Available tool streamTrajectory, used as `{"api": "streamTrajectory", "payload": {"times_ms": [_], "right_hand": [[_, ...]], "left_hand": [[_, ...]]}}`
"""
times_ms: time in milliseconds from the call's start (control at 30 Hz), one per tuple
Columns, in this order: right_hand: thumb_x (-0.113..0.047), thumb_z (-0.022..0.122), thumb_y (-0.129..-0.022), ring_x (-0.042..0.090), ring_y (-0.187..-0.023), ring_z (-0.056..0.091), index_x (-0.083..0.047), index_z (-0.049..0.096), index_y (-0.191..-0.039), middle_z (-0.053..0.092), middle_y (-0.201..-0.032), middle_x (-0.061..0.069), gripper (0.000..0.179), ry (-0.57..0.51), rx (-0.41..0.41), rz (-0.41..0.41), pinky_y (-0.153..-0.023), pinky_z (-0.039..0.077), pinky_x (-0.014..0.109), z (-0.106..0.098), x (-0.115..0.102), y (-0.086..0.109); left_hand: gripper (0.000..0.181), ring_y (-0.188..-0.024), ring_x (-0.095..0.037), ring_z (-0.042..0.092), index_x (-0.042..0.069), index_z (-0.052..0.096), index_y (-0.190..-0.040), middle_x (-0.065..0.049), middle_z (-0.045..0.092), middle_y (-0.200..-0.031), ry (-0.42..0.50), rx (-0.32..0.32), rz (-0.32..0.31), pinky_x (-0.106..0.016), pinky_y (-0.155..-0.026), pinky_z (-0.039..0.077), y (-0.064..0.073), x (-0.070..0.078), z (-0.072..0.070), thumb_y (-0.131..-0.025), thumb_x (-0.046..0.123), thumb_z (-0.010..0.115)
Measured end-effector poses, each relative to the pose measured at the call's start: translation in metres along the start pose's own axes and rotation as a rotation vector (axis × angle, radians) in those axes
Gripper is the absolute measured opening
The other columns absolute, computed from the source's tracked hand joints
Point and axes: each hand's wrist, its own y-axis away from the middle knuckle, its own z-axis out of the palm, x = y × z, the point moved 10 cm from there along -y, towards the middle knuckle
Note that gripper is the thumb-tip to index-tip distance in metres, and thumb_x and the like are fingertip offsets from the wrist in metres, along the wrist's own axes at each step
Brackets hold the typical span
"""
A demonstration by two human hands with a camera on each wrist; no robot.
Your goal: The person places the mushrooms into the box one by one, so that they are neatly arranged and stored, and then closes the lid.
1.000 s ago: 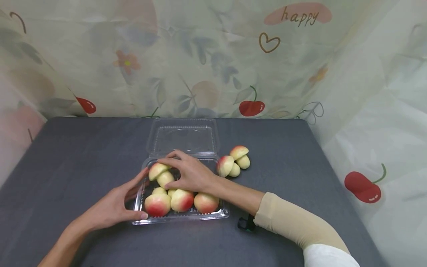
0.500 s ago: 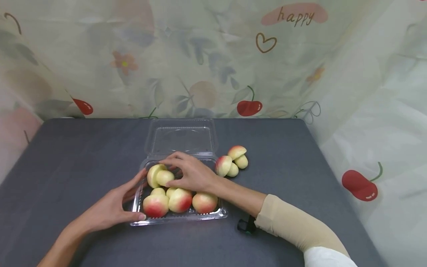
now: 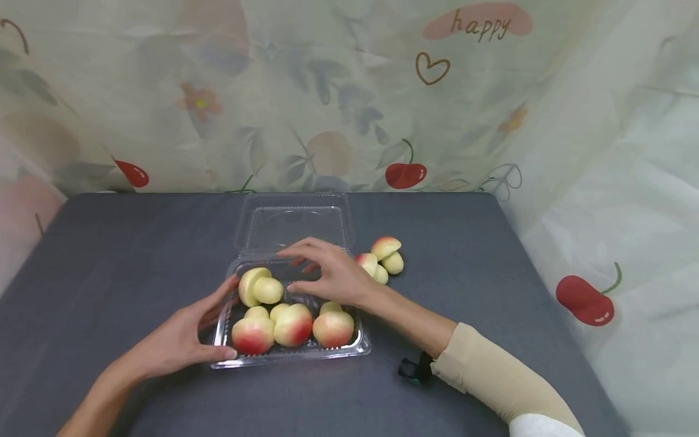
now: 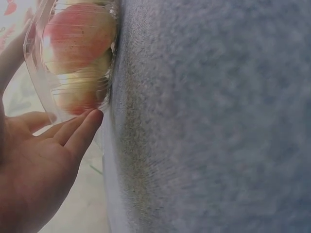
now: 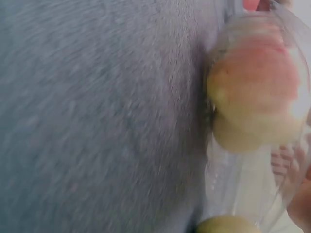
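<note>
A clear plastic clamshell box point(image 3: 289, 360) lies with its lid point(image 3: 295, 227) folded back. In its front row sit three toy mushrooms with red-tinged pale caps: a left one point(image 3: 253, 335), a middle one point(image 3: 293, 326) and a right one point(image 3: 333, 329). Behind them, a pale mushroom point(image 3: 261, 287) lies on its side at the back left. My left hand point(image 3: 172, 341) rests on the box's left side, fingers extended against the wall in the left wrist view. Over the box's back middle hovers my right hand point(image 3: 334, 274), fingers spread, apart from the back-left mushroom and holding nothing.
Two more mushrooms lie on the grey table point(image 3: 469, 273) right of the box: a nearer one point(image 3: 367, 263), partly behind my right hand, and a farther one point(image 3: 386, 247). A patterned curtain point(image 3: 306, 91) hangs behind the table.
My right hand has let go of the back-left mushroom and moved right. That mushroom has turned, its cap now facing left. The left hand stays at the box's side.
</note>
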Motion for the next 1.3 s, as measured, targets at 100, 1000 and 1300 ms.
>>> {"api": "streamTrajectory", "payload": {"times_ms": [100,1000,1300], "right_hand": [[-0.013,0.083,-0.081,0.026,-0.106,0.065,-0.006,0.062,-0.132,0.061,-0.125,0.008,0.055,-0.010,0.020,-0.015,-0.084,0.056,0.031,-0.008,0.002,0.004],[-0.009,0.085,-0.078,0.023,-0.110,0.062,-0.011,0.066,-0.129,0.063,-0.121,0.001,0.054,0.106,0.186,0.009,-0.092,0.052,0.036,-0.097,0.028,0.044],[0.002,0.084,-0.075,0.028,-0.108,0.062,0.001,0.067,-0.123,0.065,-0.118,0.014,0.050,0.101,0.236,0.066,-0.091,0.050,0.051,-0.116,0.051,0.063]], "left_hand": [[0.115,-0.140,-0.040,0.036,0.012,0.010,-0.160,-0.017,0.018,-0.163,-0.013,-0.002,-0.002,-0.009,-0.098,0.035,0.000,0.001,-0.001,-0.077,0.039,0.085],[0.113,-0.141,-0.032,0.035,0.017,0.017,-0.160,-0.012,0.021,-0.163,-0.111,0.002,0.061,-0.009,-0.102,0.030,-0.002,0.009,-0.001,-0.074,0.043,0.086],[0.115,-0.143,-0.015,0.033,0.020,0.016,-0.161,-0.008,0.020,-0.164,-0.097,-0.010,0.040,-0.008,-0.103,0.030,-0.004,0.005,-0.001,-0.073,0.042,0.087]]}}
